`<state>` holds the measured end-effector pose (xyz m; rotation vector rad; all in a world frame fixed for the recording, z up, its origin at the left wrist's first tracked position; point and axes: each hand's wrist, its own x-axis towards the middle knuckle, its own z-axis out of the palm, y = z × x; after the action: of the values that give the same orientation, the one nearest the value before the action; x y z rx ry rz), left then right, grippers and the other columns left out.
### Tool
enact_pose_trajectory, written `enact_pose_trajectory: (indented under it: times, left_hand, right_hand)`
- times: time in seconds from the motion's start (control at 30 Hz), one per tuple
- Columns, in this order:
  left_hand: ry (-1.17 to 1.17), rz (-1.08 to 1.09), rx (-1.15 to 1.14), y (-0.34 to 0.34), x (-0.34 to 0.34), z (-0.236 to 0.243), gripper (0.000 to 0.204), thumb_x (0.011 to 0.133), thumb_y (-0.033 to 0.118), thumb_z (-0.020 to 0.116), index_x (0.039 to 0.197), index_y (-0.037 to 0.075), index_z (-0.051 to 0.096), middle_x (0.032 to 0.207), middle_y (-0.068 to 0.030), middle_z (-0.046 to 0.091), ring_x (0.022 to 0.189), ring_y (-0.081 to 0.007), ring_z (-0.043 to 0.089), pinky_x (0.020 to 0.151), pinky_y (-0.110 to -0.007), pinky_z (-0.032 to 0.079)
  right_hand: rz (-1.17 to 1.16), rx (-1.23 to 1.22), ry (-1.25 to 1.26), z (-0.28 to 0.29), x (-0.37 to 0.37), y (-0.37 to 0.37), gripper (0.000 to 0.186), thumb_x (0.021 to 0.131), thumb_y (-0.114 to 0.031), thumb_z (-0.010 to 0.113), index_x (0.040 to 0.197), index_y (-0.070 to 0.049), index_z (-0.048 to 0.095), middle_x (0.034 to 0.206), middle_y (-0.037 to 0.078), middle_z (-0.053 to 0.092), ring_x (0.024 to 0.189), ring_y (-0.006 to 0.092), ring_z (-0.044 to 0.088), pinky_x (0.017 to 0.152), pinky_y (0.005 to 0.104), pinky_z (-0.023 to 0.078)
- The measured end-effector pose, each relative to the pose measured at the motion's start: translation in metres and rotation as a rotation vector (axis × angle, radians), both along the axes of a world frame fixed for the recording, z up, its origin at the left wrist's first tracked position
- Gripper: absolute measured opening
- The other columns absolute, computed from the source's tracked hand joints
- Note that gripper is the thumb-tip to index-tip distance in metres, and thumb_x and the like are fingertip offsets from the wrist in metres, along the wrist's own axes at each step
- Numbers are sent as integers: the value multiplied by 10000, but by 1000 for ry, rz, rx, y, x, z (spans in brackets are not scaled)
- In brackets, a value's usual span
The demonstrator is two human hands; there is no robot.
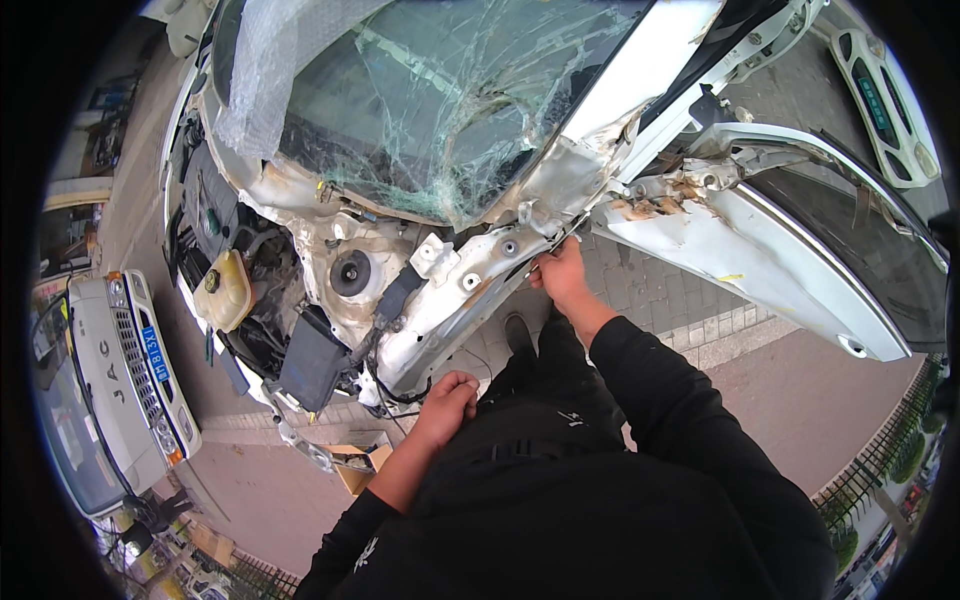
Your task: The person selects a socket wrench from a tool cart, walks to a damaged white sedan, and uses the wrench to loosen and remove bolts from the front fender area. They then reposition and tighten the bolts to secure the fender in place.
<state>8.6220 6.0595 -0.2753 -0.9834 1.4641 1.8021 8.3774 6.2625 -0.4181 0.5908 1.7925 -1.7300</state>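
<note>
A damaged white car stands before me with its front fender off and its inner body panel [440, 325] bare. My right hand [562, 276] reaches up to the rear end of this panel, beside the front door hinge area. Its fingers are closed at the panel's edge, and whatever is in them is hidden. Lower down, near my waist, my left hand [447, 408] is curled into a loose fist, with nothing showing in it. Loose black wires [385, 400] hang off the panel's front end close to that hand. The windshield [440, 110] is shattered.
The dented white door [760, 260] swings out at right. In the engine bay are a yellowed coolant tank [224, 290], a black box [312, 362] and a round strut mount [351, 273]. A cardboard box [362, 462] sits on the ground. A truck [110, 380] stands at left.
</note>
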Motion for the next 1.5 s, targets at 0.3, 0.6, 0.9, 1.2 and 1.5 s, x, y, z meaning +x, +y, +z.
enact_pose_trajectory:
  times: [0.3,0.6,0.9,1.2,1.5]
  left_hand:
    - [7,13,6,-1,-1,0,187,1097,244,624,1178,78,656,843,-18,636,739,-144,623,645,-293,455]
    - [75,-54,52,-5,-7,-1,208,1120,200,559,1221,43,650,821,-43,628,737,-170,616,683,-320,474]
    - [28,-160,157,35,-45,13,302,1183,327,517,1270,64,637,801,-62,628,716,-178,601,677,-350,490]
    - [75,-214,552,159,-94,52,447,1210,461,405,1398,107,603,1132,-68,715,1009,-214,718,863,-395,586]
    - [159,-339,716,381,-87,97,769,1163,703,294,1431,62,625,1288,-152,745,1219,-286,724,949,-403,610]
  right_hand:
    - [-87,-272,-133,-1,0,29,192,1072,-51,636,1226,-48,522,1027,119,695,804,231,748,698,397,658]
    - [164,43,-120,21,33,50,177,1014,-64,680,1141,-26,563,901,103,697,757,195,699,647,368,579]
    - [272,51,152,52,140,120,130,972,-36,681,1080,-58,612,855,28,618,787,143,611,717,345,511]
    - [-61,-122,50,158,200,208,149,1024,-27,583,1173,-40,588,867,78,683,633,139,626,578,309,511]
    - [-220,-146,205,219,301,407,140,1052,-9,552,1188,-34,571,941,70,671,708,117,618,629,282,495]
